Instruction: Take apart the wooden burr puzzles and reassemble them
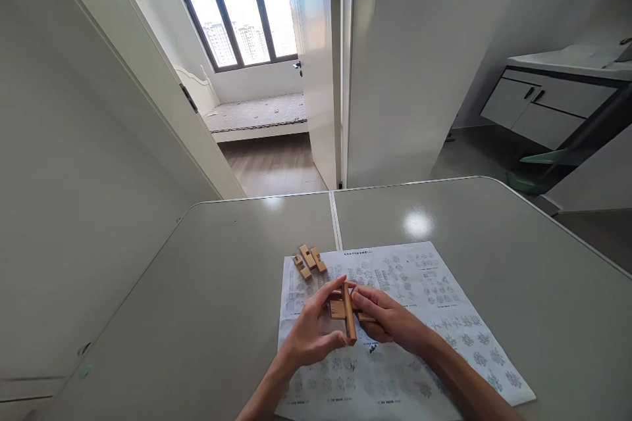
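Observation:
Between my hands, above a printed sheet (474,312), are joined wooden puzzle pieces (349,316): one long bar stands lengthwise and others cross it. My left hand (316,329) grips the long bar, thumb at its near end and fingers at its far end. On the other side, the fingers of my right hand (382,316) close round a crossing piece. Just past my hands, several loose notched wooden blocks (307,256) lie close together at the sheet's far left corner. My fingers hide part of the joint.
The sheet, covered with small assembly diagrams, lies on a glossy grey table (222,289) with a seam down its middle. Beyond the table's far edge are an open door (320,79) and a bed (261,112). A white sink cabinet (548,102) stands at the far right.

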`<act>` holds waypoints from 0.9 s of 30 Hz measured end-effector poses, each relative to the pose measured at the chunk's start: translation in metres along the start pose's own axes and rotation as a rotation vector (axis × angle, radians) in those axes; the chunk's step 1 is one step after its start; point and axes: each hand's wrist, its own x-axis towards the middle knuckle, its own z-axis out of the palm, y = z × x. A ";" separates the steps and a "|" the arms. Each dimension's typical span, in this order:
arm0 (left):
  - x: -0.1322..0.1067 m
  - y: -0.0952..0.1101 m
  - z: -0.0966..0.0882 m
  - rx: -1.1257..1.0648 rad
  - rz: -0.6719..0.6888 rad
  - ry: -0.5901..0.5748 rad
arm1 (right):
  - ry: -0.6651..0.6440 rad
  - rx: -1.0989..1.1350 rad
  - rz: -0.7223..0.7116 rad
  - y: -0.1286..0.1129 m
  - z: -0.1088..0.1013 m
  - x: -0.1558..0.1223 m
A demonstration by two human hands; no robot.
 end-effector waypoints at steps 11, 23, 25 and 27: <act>0.001 0.008 0.003 -0.126 0.045 0.035 | -0.033 0.236 0.167 0.020 -0.003 0.002; 0.008 0.007 -0.002 -0.756 -0.249 0.384 | 0.340 -0.587 -0.296 0.020 0.020 0.009; 0.010 0.010 -0.005 -0.876 -0.273 0.438 | 0.438 -0.858 -0.446 0.017 0.021 0.009; 0.011 0.011 -0.007 -0.957 -0.271 0.454 | 0.420 -1.071 -0.545 0.017 0.020 0.009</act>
